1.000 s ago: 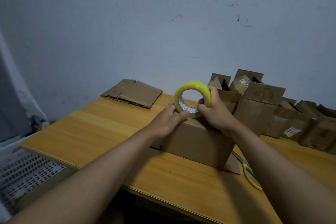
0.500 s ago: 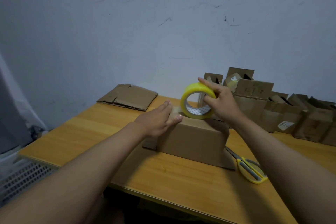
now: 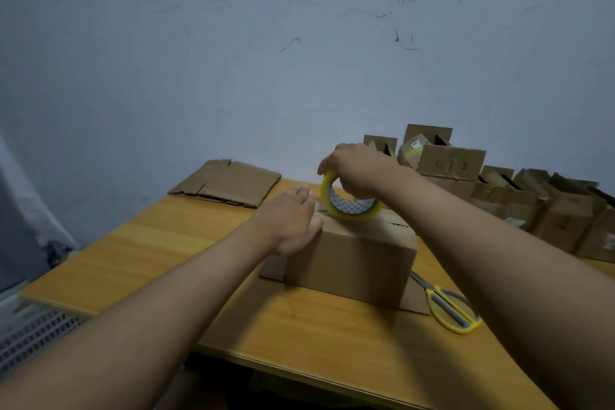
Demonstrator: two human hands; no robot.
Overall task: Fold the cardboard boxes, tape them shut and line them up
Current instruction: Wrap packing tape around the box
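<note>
A plain brown corrugated cardboard box (image 3: 352, 263) sits near the middle of the desk (image 3: 166, 243), a squat rectangular block with matte, slightly fibrous sides. Its long axis runs left to right across the view, angled a little away toward the right. The top flaps are folded down and meet along a seam that follows this long axis; lower flaps splay flat on the desk at both ends.

On the box's top, toward its left end, stands a roll of tape (image 3: 349, 203), a glossy yellow-tinted ring with a pale printed core, tilted on its edge so that its open centre faces the camera and leftward. The right hand (image 3: 362, 167) closes its grip over the top of the roll, fingers curled across the rim. The left hand (image 3: 289, 220) lies flat with fingers extended and together, palm pressed on the box's top left corner just beside the roll; it grips nothing.

Just right of the box lie scissors (image 3: 449, 306) with yellow handles and grey blades, the blade tips reaching under the box's right flap. The desk is smooth, orange-toned wood grain. At its far left edge lies a stack of flattened cardboard (image 3: 229, 181). Along the far right, against the scuffed bluish wall (image 3: 266, 43), stand several assembled boxes (image 3: 499, 196) with open, upright flaps.
</note>
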